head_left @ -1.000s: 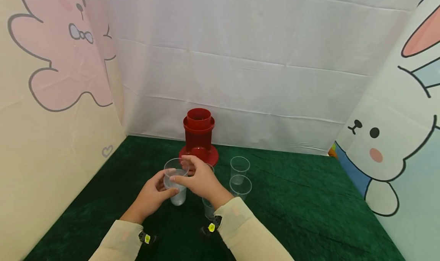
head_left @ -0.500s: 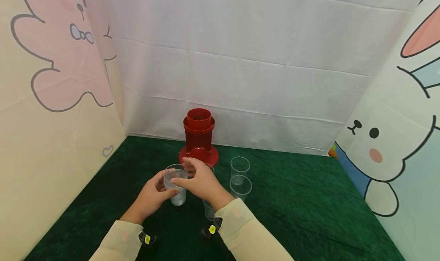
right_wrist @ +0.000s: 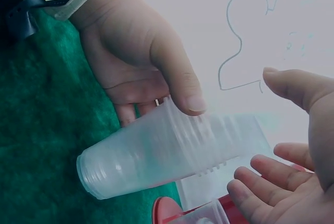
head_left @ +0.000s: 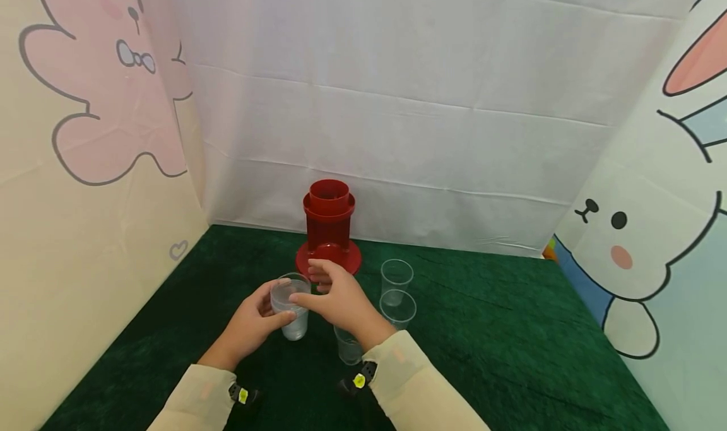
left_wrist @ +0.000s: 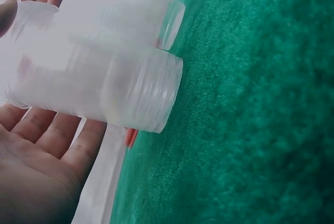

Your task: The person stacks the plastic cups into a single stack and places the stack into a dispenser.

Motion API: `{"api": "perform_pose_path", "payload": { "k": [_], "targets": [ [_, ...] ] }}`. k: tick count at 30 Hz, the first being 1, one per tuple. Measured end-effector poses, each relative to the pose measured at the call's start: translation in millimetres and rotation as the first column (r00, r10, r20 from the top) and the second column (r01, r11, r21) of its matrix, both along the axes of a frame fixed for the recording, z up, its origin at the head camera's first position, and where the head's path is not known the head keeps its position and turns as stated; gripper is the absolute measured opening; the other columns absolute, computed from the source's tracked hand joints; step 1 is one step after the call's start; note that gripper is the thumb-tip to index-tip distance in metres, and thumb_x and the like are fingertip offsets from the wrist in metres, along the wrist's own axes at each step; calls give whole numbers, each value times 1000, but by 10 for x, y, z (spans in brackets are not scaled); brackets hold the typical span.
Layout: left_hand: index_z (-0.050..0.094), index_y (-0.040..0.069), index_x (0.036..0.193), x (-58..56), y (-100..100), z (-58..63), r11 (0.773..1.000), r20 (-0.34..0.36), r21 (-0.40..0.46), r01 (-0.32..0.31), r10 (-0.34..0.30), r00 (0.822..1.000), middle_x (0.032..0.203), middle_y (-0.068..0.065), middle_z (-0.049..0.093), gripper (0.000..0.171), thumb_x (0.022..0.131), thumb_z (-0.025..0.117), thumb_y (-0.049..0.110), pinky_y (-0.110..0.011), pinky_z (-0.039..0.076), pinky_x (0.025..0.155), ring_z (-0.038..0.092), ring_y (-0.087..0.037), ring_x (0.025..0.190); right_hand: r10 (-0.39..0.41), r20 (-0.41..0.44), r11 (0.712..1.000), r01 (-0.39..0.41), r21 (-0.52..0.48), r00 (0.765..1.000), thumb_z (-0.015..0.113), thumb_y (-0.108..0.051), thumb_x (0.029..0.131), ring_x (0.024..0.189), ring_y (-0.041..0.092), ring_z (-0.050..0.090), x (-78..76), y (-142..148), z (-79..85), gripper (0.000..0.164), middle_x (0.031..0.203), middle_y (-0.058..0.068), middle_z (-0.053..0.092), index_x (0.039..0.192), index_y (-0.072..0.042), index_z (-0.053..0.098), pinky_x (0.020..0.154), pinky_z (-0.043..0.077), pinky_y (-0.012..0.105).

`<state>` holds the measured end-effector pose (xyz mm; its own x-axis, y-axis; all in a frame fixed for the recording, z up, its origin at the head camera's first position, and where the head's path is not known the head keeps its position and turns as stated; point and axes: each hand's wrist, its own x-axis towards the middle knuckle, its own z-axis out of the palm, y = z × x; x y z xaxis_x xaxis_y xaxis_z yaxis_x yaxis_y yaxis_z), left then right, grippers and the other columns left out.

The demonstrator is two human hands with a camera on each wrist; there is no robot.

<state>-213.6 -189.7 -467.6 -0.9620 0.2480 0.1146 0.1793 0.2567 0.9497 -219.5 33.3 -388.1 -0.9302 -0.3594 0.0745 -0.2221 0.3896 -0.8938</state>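
My left hand [head_left: 254, 322] grips a stack of nested clear plastic cups [head_left: 295, 322], upright at the table's left-centre. In the right wrist view its thumb lies across the stacked rims [right_wrist: 182, 125]. My right hand [head_left: 341, 301] is just right of the stack, fingers spread and relaxed, holding nothing. A gap shows between it and the cups in the right wrist view. Another clear cup [head_left: 348, 348] stands partly hidden below my right forearm. Two more clear cups [head_left: 397, 310] stand one behind the other to the right.
A red plastic stand [head_left: 328, 229] with a round base and tube-like top stands behind the hands. Green cloth [head_left: 511, 342] covers the table. A white curtain [head_left: 397, 134] hangs at the back, with cartoon-printed panels on both sides.
The top cup has sunk deeper into the stack in my left hand. My right hand has let go and drawn slightly to the right. My left hand has stayed in place.
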Motion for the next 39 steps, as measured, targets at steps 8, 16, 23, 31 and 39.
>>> {"api": "perform_pose_path", "payload": {
  "k": [8, 16, 23, 31, 39],
  "targets": [
    [39, 14, 155, -4, -3, 19, 1000, 24, -15, -6, 7, 1000, 152, -17, 48, 72, 96, 75, 33, -53, 44, 110, 50, -38, 138, -19, 14, 999, 20, -37, 1000, 81, -38, 90, 127, 25, 59, 65, 138, 59, 68, 143, -1, 59, 150, -23, 51, 105, 51, 46],
    [39, 16, 155, -17, -2, 39, 1000, 47, -11, -10, 10, 999, 152, -16, 49, 72, 95, 76, 34, -54, 43, 111, 48, -37, 139, -3, -14, 997, 2, -82, 1000, 80, -37, 91, 128, 23, 58, 110, 353, 36, 68, 142, 1, 60, 150, -22, 51, 110, 47, 47],
    [40, 17, 155, -17, -20, 37, 1000, 56, 1, -1, 1, 998, 152, -15, 48, 72, 95, 77, 34, -52, 44, 110, 49, -37, 139, -53, -66, 990, 44, -136, 996, 82, -33, 90, 131, 23, 56, 201, 697, 54, 69, 144, 3, 59, 150, -20, 50, 110, 46, 47],
    [39, 17, 155, -17, -32, 48, 1000, 61, 0, 3, -3, 998, 153, -15, 48, 74, 95, 76, 35, -52, 44, 110, 49, -36, 139, -148, -114, 975, 125, -184, 982, 82, -26, 91, 135, 21, 54, 285, 1096, 44, 67, 145, 3, 58, 150, -18, 50, 113, 43, 47],
    [38, 16, 156, -7, -30, 57, 1000, 61, 4, 7, -7, 998, 154, -16, 47, 73, 96, 76, 34, -52, 44, 110, 49, -37, 139, -187, -137, 966, 156, -205, 973, 78, -19, 94, 136, 24, 52, 325, 1363, -62, 64, 147, 8, 56, 150, -16, 48, 115, 40, 50]
  ]
}}
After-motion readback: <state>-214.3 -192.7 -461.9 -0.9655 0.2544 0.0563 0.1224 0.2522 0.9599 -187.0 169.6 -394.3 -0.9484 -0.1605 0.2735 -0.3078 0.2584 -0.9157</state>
